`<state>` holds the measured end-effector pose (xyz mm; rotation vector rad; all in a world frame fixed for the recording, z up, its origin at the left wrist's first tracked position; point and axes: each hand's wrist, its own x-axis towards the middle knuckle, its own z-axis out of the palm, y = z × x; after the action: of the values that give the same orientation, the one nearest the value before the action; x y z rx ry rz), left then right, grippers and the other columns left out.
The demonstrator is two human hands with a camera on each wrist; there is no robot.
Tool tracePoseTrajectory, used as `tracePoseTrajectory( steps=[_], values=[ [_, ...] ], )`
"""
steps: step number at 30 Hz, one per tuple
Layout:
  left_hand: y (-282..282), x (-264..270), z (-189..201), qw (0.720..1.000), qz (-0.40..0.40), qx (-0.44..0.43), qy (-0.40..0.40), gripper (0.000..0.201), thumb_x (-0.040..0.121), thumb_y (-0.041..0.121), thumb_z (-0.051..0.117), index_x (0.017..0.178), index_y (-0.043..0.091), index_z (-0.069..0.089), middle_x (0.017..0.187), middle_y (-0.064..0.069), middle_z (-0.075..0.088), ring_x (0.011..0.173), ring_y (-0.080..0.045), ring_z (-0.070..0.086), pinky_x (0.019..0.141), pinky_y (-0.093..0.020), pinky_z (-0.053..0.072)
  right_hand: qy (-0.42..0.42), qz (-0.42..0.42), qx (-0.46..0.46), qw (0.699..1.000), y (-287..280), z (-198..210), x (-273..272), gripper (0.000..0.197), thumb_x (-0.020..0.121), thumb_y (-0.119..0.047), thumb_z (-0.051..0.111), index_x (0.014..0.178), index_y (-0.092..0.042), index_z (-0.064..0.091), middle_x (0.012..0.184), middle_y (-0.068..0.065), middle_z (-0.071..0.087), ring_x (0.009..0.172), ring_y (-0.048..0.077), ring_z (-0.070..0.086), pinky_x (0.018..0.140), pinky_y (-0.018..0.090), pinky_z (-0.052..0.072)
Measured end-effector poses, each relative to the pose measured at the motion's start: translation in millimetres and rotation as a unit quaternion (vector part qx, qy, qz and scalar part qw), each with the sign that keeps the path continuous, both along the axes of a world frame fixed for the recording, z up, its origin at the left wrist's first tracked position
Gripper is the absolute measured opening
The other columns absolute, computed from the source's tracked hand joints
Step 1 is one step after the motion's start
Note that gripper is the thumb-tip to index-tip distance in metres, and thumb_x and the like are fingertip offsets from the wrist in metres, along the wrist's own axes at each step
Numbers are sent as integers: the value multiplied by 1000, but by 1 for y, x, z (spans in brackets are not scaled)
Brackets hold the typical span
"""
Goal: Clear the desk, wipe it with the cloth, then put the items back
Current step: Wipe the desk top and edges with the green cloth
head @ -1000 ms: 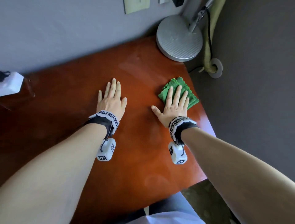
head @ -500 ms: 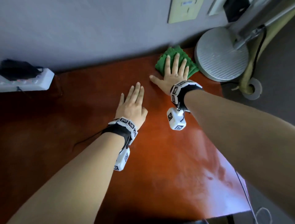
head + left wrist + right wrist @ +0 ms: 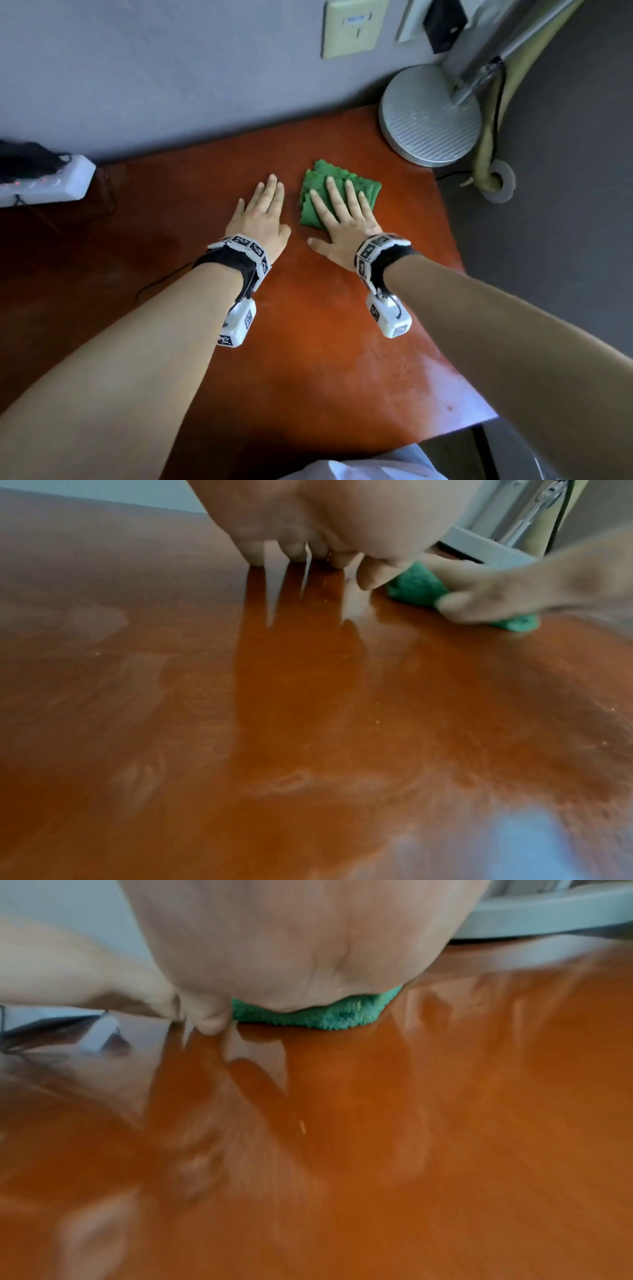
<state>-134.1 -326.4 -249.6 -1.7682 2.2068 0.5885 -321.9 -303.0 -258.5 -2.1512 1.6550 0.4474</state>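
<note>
A folded green cloth [image 3: 363, 187] lies on the reddish-brown desk [image 3: 308, 342], toward its back right. My right hand [image 3: 337, 209] presses flat on the cloth with straight, spread fingers; the thumb rests on bare wood. The cloth's fluffy edge [image 3: 329, 1015] shows under the palm in the right wrist view. My left hand [image 3: 262, 214] lies flat on the desk just left of the cloth, fingers straight and holding nothing. In the left wrist view its fingertips [image 3: 294, 555] touch the wood, with the cloth [image 3: 414, 588] beside them.
A round silver lamp base [image 3: 430, 114] with its pole stands at the back right corner. A white power strip [image 3: 44, 185] with a dark plug sits at the far left by the wall. The desk's right edge [image 3: 452, 240] drops to grey floor. Wall plates hang above.
My right hand has slid the cloth back from the wall beside the lamp base toward me and leftward. The left hand stays flat on the desk.
</note>
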Motion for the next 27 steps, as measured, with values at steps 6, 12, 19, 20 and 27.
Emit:
tracePoseTrajectory(
  steps=[6, 12, 19, 20, 27],
  values=[
    [-2, -5, 0, 1000, 6, 5, -23, 71, 96, 26, 36, 158, 15, 4, 165, 3, -11, 152, -16, -1, 122, -47, 13, 30, -60, 55, 996, 110, 9, -62, 83, 92, -70, 18, 149, -34, -29, 156, 0, -38, 146, 30, -28, 122, 47, -6],
    [1, -9, 3, 999, 23, -7, -22, 67, 97, 26, 35, 157, 13, 8, 166, 1, -5, 152, -19, 2, 121, -49, 15, 34, -105, 86, 990, 154, 13, -81, 83, 93, -70, 19, 146, -35, -34, 153, -1, -43, 145, 29, -31, 122, 47, -8],
    [3, -24, -2, 998, 37, -39, -21, 67, 98, 30, 37, 157, 11, 11, 166, -3, -1, 152, -23, 5, 121, -49, 16, 15, -150, 57, 987, 92, 9, -71, 82, 94, -70, 22, 147, -38, -31, 157, -2, -36, 146, 29, -27, 121, 45, -11],
    [2, -27, -3, 998, 38, -40, -19, 67, 98, 30, 38, 157, 10, 11, 166, -3, -1, 152, -23, 5, 121, -49, 16, 14, -152, 55, 987, 78, 8, -72, 81, 94, -69, 22, 148, -38, -30, 157, -2, -35, 147, 29, -26, 121, 45, -10],
    [2, -43, -10, 996, 69, -54, -10, 69, 97, 31, 39, 157, 10, 12, 166, -3, 0, 152, -27, 4, 120, -54, 16, -4, -182, 1, 983, 4, 6, -79, 76, 95, -65, 27, 154, -38, -13, 163, -1, -19, 150, 30, -14, 123, 46, -3]
  ],
)
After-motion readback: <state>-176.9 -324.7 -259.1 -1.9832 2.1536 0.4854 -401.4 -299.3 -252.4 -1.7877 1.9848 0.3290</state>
